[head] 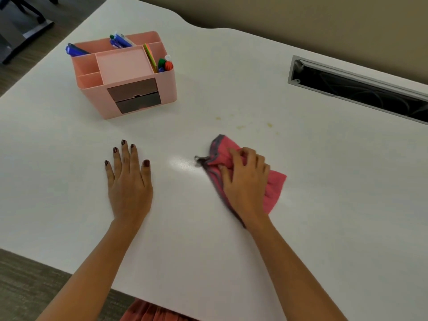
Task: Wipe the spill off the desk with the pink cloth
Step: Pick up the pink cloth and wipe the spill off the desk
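The pink cloth [274, 188], bunched and edged in grey, lies on the white desk [324, 205] right of centre. My right hand [245, 181] presses down on it with fingers curled into the fabric. A few faint yellowish spill spots [240, 127] mark the desk just beyond the cloth, apart from it. My left hand [128, 179] rests flat on the desk to the left, fingers spread, holding nothing.
A pink desk organiser [139, 98] with pens, sticky notes and two small drawers stands at the back left. An open cable slot [361, 89] runs along the back right. The desk's near edge [69, 272] crosses the lower left.
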